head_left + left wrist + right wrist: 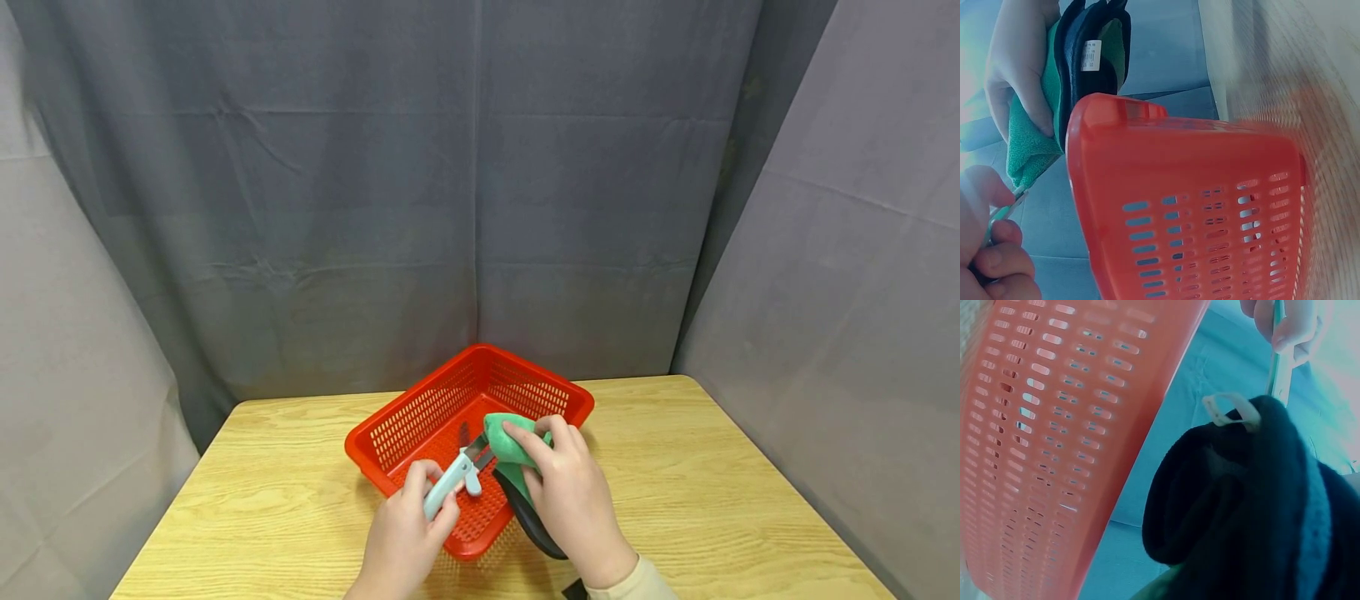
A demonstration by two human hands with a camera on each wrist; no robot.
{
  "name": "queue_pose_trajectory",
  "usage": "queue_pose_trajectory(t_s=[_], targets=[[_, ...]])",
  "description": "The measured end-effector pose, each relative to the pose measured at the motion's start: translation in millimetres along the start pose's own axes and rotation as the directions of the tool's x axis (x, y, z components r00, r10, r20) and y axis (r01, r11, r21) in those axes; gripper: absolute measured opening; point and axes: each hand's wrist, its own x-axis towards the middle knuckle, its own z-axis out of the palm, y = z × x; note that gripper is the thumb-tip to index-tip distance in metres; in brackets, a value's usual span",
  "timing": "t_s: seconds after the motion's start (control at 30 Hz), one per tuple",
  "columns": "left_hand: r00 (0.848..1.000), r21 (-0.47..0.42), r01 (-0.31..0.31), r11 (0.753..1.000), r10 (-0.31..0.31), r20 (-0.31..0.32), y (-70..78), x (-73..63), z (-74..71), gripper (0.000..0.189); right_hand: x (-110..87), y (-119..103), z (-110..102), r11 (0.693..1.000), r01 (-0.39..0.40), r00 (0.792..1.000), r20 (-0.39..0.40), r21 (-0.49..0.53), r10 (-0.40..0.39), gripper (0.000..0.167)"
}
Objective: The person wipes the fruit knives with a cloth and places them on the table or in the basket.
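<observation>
In the head view my left hand [408,525] grips the pale blue handle of a pair of scissors [448,486], with the metal blades spread and pointing up to the right. My right hand [567,487] holds a green cloth [510,435] with black edging [528,521], pinched around the end of one blade. Green terry fabric [1032,150] meets the blade in the left wrist view, where a white label [1091,55] shows on the black part. The right wrist view has black fabric [1235,506] close up, hiding the blade tips.
A red perforated plastic basket [405,429] stands on the wood-grain table [262,492] beneath both hands, one corner toward me. Grey curtains [360,208] hang behind the table, with paler cloth [840,292] along the sides.
</observation>
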Motion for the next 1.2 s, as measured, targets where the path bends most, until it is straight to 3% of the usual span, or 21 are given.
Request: queue_pose_trajectory(t_s=[1.03,1.2], targets=[[1.000,-0.008,-0.016,1.000,0.016,-0.014,1.2,-0.2,-0.5,0.030,-0.6,3.5,0.6,0.999,-0.045,0.999,-0.011,-0.025,0.045,0.060],[1.000,-0.003,-0.026,1.000,0.025,-0.011,0.3,-0.6,-0.2,0.031,0.3,4.0,1.0,0.997,-0.073,0.996,-0.044,-0.022,0.072,0.058]])
